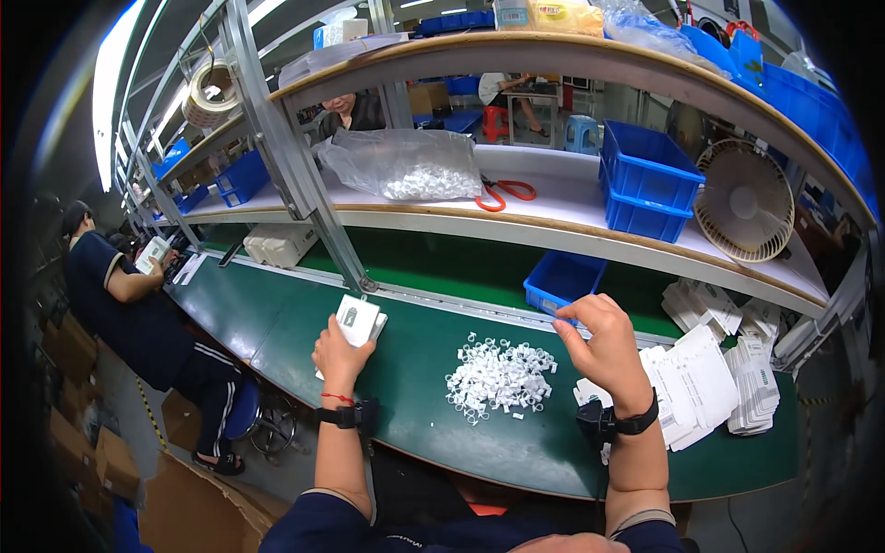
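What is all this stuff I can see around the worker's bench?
small plastic clips: one heap, white, on the green bench between the hands
small box: one, white, in the left hand
paper leaflets: several stacks, white, right end of the bench
bins: two stacked on the shelf, blue; a third on the bench below
scissors: one pair, orange handles, on the shelf
plastic bag: one, clear, holding white parts, on the shelf
fan: one, beige, right of the shelf
co-worker: one, dark clothes, seated far left
left hand: holds the box
right hand: fingers pinched, above the bench
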`<state>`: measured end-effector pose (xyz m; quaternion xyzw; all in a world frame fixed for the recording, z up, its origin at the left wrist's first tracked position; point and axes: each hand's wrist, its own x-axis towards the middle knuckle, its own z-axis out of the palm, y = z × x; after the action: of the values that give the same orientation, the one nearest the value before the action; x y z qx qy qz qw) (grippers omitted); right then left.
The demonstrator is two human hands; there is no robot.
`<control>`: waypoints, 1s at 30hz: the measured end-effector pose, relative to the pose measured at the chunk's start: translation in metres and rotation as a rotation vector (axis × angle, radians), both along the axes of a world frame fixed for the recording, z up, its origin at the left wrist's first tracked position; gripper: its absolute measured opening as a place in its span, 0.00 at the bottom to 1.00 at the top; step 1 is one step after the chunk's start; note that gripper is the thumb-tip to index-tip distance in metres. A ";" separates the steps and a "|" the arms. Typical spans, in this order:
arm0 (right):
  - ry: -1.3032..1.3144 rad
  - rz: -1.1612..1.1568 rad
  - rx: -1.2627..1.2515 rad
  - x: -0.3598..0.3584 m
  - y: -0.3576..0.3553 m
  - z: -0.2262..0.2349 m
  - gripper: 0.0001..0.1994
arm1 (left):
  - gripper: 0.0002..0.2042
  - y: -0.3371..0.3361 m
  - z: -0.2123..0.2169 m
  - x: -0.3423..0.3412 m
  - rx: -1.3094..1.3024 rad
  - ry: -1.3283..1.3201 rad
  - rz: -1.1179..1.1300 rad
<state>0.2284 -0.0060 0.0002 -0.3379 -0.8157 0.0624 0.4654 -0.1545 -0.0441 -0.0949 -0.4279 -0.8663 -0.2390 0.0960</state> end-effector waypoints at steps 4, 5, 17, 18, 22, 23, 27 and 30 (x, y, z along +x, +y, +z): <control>-0.008 -0.017 0.007 0.007 -0.002 0.002 0.05 | 0.44 0.002 -0.011 -0.029 -0.299 -0.133 -0.074; -0.034 -0.044 0.001 0.010 -0.004 0.003 0.05 | 0.44 0.002 -0.011 -0.029 -0.289 -0.104 -0.064; -0.291 -0.465 -0.351 0.070 -0.037 -0.089 0.21 | 0.34 0.039 0.026 0.059 0.080 -0.016 -0.787; -0.347 -0.578 -0.386 0.069 -0.042 -0.097 0.25 | 0.32 0.046 0.034 0.082 0.019 -0.035 -0.924; -0.464 -0.738 -0.474 0.057 -0.053 -0.111 0.35 | 0.24 0.074 0.025 0.144 -0.266 -0.025 -1.213; -0.466 -0.754 -0.469 0.055 -0.052 -0.116 0.35 | 0.22 0.082 0.012 0.154 -0.303 -0.014 -1.238; -0.397 -0.739 -0.575 0.048 -0.048 -0.114 0.35 | 0.12 0.084 -0.020 0.172 -0.351 -0.011 -1.210; -0.403 -0.741 -0.640 0.041 -0.050 -0.109 0.37 | 0.11 0.083 -0.030 0.166 -0.196 -0.062 -1.245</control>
<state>0.2691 -0.0559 -0.1092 -0.7340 -0.6550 0.0733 0.1638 0.0114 0.0392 -0.1250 -0.8515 -0.4753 -0.1820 -0.1259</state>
